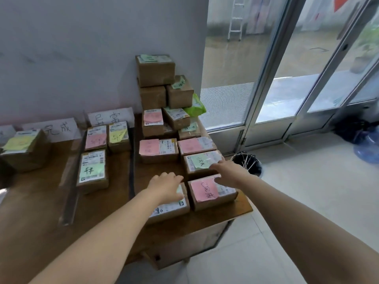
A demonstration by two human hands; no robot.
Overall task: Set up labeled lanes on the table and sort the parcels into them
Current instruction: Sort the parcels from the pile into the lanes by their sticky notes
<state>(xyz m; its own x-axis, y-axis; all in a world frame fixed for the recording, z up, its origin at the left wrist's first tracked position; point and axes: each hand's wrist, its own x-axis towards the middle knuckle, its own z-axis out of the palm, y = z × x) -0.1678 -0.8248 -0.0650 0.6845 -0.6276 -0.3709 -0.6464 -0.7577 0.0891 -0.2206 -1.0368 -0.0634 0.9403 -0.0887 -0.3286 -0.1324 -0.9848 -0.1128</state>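
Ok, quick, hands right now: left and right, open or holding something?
Left hand: open, resting on top of the nearest parcel.
Right hand: open, fingers stretched at the far edge of the front pink-note parcel, gripping nothing.

Brown cardboard parcels [92, 171] lay flat on the wooden table [41, 212], most with a printed label and a pink, green or yellow note on top. Two white handwritten signs [110, 117] leaned on the wall. A pale strip [70, 175] and a dark strip [131, 160] ran front to back. Three parcels sat between the strips and one left of them. The rest crowded the right end, where a stack [155, 70] rose against the wall.
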